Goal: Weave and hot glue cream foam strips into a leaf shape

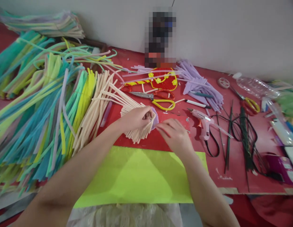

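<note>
My left hand (pixel 143 117) is closed, its thumb and fingers pinched together above a fan of cream pipe cleaners (pixel 137 134). Whatever sits in that pinch is too small to make out. Bent lilac pipe cleaners (pixel 155 118) form a rounded patch at the right side of the cream ones. Just right of this patch is my right hand (pixel 176 135), fingers pressed together and tips pointing left toward the lilac edge. I cannot see clearly what those fingertips grip. Red-and-yellow-handled scissors (pixel 152 96) lie open behind my hands.
Colourful pipe cleaner bundles (pixel 54 116) crowd the left. Lilac stems (pixel 200 82) lie at the back right. A pink glue gun (pixel 202 123), its black cord, a second pair of scissors (pixel 248 102) and a plastic bottle (pixel 257 88) occupy the right. A yellow-green sheet (pixel 137 176) covers the front.
</note>
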`<state>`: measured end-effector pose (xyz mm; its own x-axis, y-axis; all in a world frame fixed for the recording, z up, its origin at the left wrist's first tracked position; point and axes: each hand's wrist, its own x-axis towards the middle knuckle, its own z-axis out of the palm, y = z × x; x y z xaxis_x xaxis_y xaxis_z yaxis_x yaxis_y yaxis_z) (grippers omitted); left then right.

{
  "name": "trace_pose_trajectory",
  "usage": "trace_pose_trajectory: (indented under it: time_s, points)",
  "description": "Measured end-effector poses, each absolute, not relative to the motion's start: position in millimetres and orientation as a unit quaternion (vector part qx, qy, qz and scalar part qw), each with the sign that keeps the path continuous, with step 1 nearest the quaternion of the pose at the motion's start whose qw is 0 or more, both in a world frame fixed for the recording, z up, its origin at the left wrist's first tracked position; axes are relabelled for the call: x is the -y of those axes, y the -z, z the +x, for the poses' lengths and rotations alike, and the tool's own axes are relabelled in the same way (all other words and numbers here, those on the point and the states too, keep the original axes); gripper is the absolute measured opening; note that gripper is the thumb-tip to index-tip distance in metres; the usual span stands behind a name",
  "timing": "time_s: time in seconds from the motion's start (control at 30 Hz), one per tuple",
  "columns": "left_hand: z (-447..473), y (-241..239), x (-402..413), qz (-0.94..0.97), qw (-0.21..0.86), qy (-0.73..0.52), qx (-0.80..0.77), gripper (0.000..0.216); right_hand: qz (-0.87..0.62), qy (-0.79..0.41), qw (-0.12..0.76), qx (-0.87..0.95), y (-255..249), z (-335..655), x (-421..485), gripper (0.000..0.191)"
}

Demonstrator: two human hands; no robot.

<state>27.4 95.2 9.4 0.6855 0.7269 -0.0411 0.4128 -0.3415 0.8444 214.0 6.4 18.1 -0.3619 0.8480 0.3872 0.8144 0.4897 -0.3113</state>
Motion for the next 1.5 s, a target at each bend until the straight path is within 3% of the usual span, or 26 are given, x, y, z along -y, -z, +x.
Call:
trace_pose_trajectory:
  time_s: [0.2, 0.37, 0.9, 1.5]
  points:
    - [27, -12, -96, 0.785, 0.468, -0.163, -0.371, 0.025, -0.482, -0.014, 0.207, 0.851, -4, 194, -3, 0.018]
    - [29, -12, -96, 0.803, 0.410, -0.178, -0.395, 0.031, -0.494, -0.027, 0.222, 0.840, -1, 191, -1, 0.017]
    - [34, -5, -85, 0.843, 0.317, -0.187, -0.393, 0.021, -0.487, -0.093, 0.279, 0.822, -2, 195, -2, 0.009]
    - [37, -2, -84, 0.848, 0.288, -0.199, -0.397, 0.021, -0.492, -0.084, 0.304, 0.812, -4, 200, 0, 0.007]
